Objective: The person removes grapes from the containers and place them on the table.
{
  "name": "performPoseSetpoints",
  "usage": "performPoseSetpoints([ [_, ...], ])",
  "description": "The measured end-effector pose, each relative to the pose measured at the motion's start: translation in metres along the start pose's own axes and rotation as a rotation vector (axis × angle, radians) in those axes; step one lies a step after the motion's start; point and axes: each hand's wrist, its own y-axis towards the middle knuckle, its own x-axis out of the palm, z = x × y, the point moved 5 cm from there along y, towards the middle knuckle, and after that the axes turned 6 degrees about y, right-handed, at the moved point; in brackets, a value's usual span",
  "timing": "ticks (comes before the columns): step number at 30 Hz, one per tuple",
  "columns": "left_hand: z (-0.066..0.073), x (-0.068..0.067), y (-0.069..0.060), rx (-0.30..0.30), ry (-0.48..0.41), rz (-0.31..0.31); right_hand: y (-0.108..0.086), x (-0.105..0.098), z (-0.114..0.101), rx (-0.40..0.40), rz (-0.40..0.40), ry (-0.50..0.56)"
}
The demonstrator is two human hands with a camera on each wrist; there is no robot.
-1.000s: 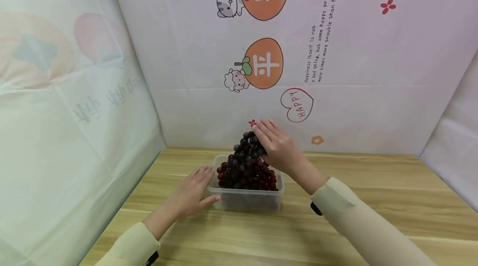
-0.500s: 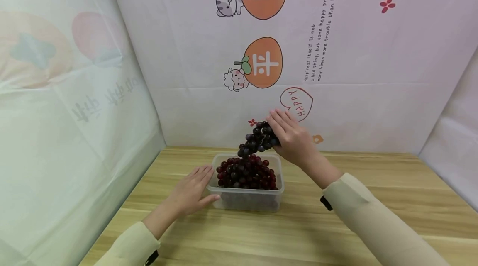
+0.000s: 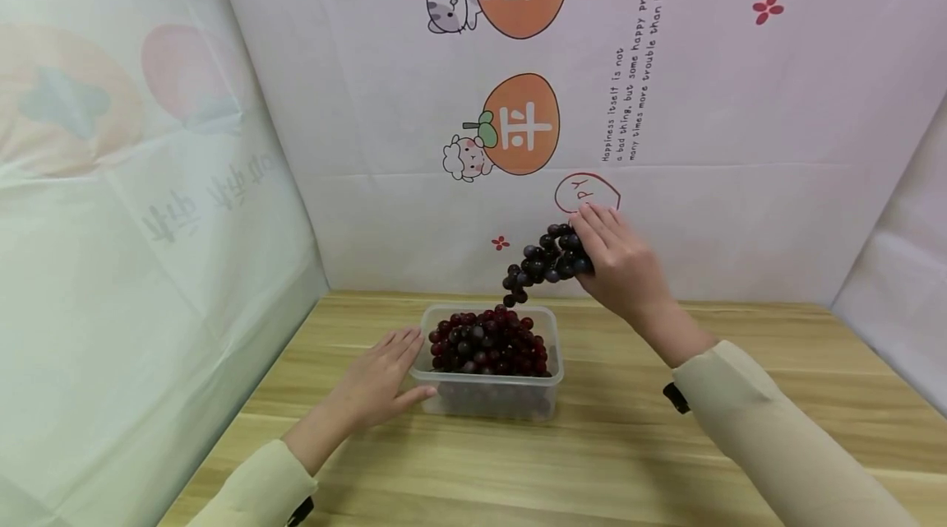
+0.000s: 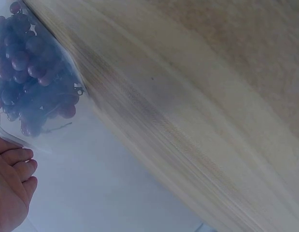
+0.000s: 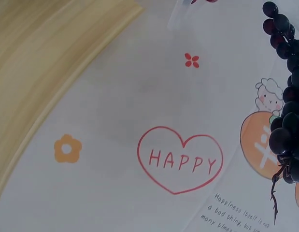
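Observation:
A bunch of dark grapes (image 3: 549,260) hangs from my right hand (image 3: 617,264), which grips its upper right end above the tub. In the right wrist view the same dark bunch (image 5: 291,106) shows at the right edge with a bare stem below; the hand itself is out of that view. The clear plastic tub (image 3: 488,379) stands on the table and holds more grapes (image 3: 491,342), dark red and black. My left hand (image 3: 381,379) touches the tub's left side with straight fingers. In the left wrist view the left hand (image 4: 11,181) lies beside the tub wall.
The wooden table (image 3: 666,412) extends on both sides of the tub. A white printed cloth (image 3: 385,140) rises behind it, and another cloth sheet (image 3: 148,280) hangs at the left.
My right hand has lifted the dark grape bunch up and to the right, out of the tub and apart from the other grapes. The left hand and tub have stayed put.

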Motion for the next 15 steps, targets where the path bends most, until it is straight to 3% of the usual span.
performPoseSetpoints([
  [15,0.000,0.001,-0.001,0.005,0.015,-0.004,-0.022,-0.015,0.036,0.157,0.060,-0.101],
])
